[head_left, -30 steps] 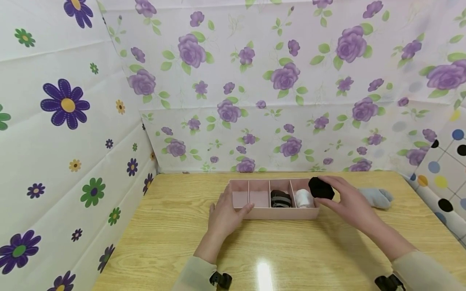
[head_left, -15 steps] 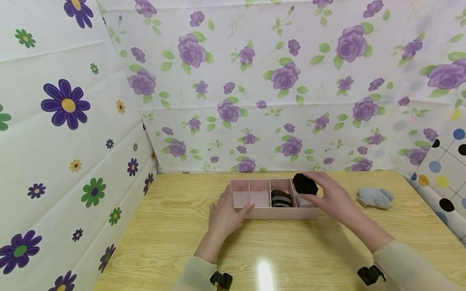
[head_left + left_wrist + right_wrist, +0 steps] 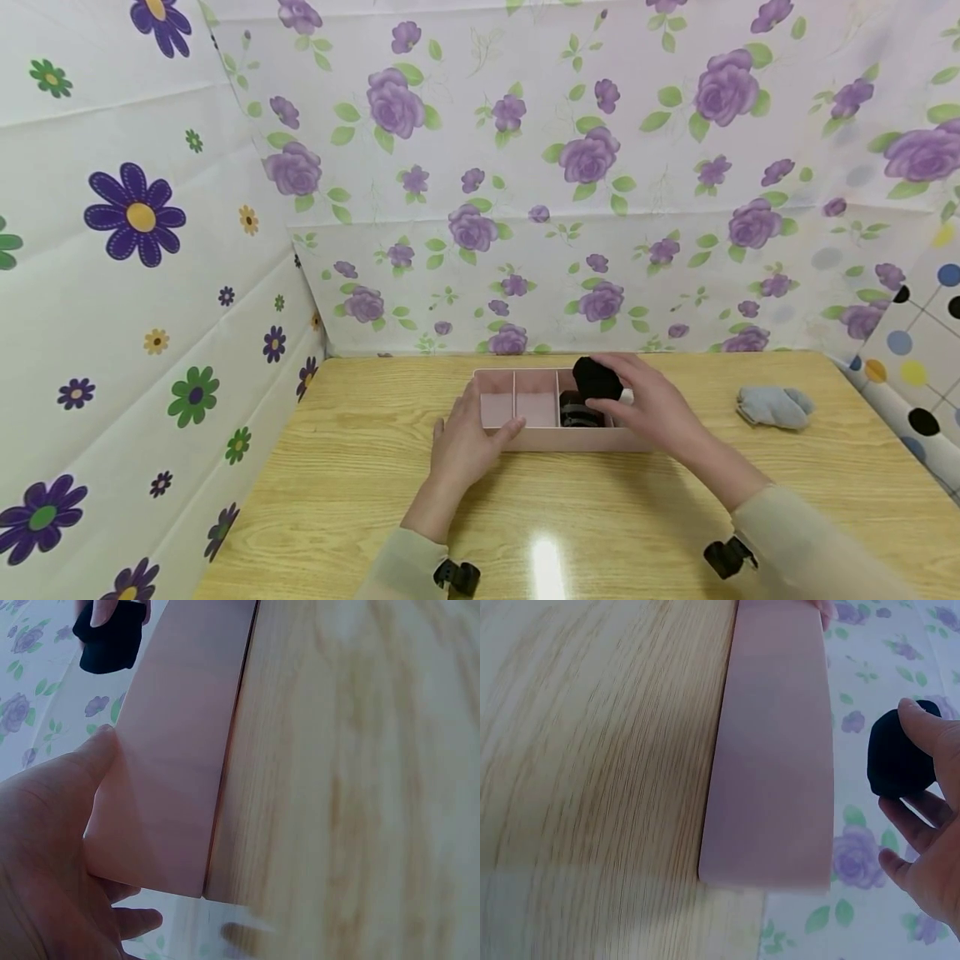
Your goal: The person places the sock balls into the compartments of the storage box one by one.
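Observation:
A pink divided box [image 3: 577, 439] stands on the table, its compartments side by side. My left hand [image 3: 467, 437] grips its left end, with the thumb at the front rim and the fingers round the end wall. My right hand [image 3: 654, 408] pinches a rolled black sock [image 3: 597, 379] between thumb and fingers, above the box's right half. In the right wrist view that black sock [image 3: 900, 756] is clear of the box wall. Below it, a dark striped rolled sock [image 3: 577, 412] sits in the third compartment. A white rolled sock [image 3: 626, 397] in the rightmost compartment is mostly hidden by my right hand.
A grey-blue folded sock [image 3: 775, 407] lies on the wooden table [image 3: 637, 533] at the right. Floral cloth [image 3: 450, 167] hangs behind the table, and a flowered sheet [image 3: 135, 350] hangs along its left side.
My right hand has carried the black sock leftward, from the box's right end past the white sock to above the third compartment. The left hand and the box have stayed put.

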A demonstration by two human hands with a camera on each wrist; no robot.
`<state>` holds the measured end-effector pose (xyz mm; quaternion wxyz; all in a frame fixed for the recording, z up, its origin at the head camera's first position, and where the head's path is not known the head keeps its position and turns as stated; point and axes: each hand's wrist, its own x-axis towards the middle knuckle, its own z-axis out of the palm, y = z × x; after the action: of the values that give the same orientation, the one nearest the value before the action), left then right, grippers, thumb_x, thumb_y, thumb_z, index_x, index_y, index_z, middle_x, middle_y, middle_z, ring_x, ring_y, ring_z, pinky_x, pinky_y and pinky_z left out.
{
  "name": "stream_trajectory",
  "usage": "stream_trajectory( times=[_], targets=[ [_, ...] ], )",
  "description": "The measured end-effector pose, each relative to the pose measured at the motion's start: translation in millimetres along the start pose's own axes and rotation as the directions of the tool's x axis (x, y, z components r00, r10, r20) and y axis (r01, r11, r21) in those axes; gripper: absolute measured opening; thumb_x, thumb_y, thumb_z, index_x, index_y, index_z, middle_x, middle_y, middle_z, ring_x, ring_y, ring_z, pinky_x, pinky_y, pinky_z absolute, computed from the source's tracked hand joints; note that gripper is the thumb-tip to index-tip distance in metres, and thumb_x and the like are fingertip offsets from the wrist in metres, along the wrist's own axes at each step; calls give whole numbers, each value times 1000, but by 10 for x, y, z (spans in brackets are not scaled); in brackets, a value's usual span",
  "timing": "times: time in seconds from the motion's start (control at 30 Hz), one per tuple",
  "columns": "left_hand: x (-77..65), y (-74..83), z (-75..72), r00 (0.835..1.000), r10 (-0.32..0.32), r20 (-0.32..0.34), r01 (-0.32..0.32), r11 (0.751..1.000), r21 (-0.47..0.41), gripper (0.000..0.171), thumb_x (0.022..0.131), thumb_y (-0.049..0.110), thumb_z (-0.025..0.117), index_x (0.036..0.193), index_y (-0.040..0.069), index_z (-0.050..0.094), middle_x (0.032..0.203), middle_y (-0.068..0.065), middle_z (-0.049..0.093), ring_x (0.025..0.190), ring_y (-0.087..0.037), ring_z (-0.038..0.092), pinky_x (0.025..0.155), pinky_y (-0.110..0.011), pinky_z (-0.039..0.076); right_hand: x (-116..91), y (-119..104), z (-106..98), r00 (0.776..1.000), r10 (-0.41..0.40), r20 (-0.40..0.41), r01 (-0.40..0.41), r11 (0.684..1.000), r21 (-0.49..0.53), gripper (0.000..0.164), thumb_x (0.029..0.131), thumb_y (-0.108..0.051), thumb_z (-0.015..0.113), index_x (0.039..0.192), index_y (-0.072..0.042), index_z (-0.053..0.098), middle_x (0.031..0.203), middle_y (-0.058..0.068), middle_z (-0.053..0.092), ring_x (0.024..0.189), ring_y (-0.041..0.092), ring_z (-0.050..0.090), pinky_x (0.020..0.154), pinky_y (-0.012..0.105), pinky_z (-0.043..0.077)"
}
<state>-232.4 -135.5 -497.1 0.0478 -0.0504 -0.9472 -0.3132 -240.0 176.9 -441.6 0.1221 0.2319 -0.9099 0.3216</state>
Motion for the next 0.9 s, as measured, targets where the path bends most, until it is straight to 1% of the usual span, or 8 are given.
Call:
stream_trajectory(
  times=[0.2,0.3,0.43,0.5,0.53,0.63,0.73,0.9],
  targets=[
    [-13,3,-11,1000,-5,9,5,1000,5,118,97,83,62,179,14,13,179,-14,30,163,-39,32,128,-75,16,77,-61,138,1000,-14,-9,14,1000,14,70,98,-23,88,160,-10,58,154,17,61,132,43,64,102,65,57],
    [-11,4,-8,1000,-8,10,8,1000,6,118,97,82,62,179,13,14,179,-14,30,163,-39,32,128,-75,16,110,-79,208,999,-29,-15,29,999,29,69,98,-22,89,159,-10,60,153,18,62,130,41,66,101,63,58],
    [-7,1,0,1000,-11,16,11,1000,9,117,97,81,63,179,13,14,179,-13,31,163,-38,32,128,-74,16,150,-109,291,999,-40,-15,41,998,49,68,97,-19,89,157,-8,61,150,19,63,110,33,71,91,53,61],
    [-7,1,0,1000,-10,18,10,1000,10,117,98,81,63,179,12,14,179,-14,31,163,-38,33,128,-74,16,165,-122,322,999,-36,-7,37,998,52,68,97,-20,89,158,-8,60,150,19,64,100,28,68,85,49,60],
    [-8,2,0,1000,-8,16,8,1000,9,117,98,80,63,179,11,15,179,-14,32,163,-39,33,128,-75,16,174,-129,334,1000,-31,-3,31,998,49,69,97,-22,89,158,-8,60,150,19,64,98,26,67,84,48,59],
    [-5,4,-3,1000,-11,19,10,1000,12,117,98,81,63,179,11,15,179,-14,32,163,-39,33,128,-74,17,195,-147,358,1000,-6,18,5,999,51,70,99,-26,87,161,-11,58,153,17,62,113,31,70,94,52,61],
    [-4,1,-2,1000,-9,17,9,1000,14,117,98,81,63,178,10,16,179,-14,32,163,-39,33,128,-75,17,220,-165,382,999,14,34,-16,997,78,70,100,-28,86,162,-12,57,156,16,60,134,38,65,104,59,58],
    [-3,-2,-1,1000,2,7,-2,1000,9,115,99,77,65,178,8,18,178,-15,34,162,-40,35,126,-77,18,258,-194,457,999,25,46,-31,990,138,68,101,-26,84,162,-11,57,156,17,59,141,40,61,109,57,56]
  ],
)
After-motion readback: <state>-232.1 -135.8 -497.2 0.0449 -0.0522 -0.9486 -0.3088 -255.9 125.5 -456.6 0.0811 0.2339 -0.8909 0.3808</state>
